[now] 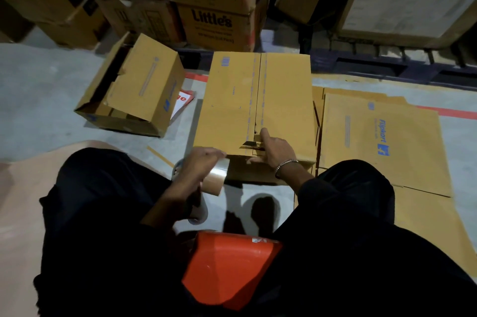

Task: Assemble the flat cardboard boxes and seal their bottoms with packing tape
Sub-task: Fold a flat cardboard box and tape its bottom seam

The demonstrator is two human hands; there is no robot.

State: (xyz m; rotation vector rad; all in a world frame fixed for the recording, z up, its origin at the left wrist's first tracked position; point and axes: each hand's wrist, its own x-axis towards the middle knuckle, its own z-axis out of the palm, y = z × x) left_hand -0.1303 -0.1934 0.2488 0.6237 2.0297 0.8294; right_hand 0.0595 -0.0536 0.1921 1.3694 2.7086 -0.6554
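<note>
Left grip holds tape roll; right grip presses box seam, flat cartons beside.

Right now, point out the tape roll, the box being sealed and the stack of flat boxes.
tape roll (213, 182), head view, on its brown outer band.
box being sealed (232, 99), head view, on the left bottom flap.
stack of flat boxes (374, 141), head view, on the top sheet.

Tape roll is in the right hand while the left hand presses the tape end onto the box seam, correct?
Not quite: the hands are swapped. The head view shows the left hand holding the tape roll, while the right hand presses the tape end onto the seam of the box.
</note>
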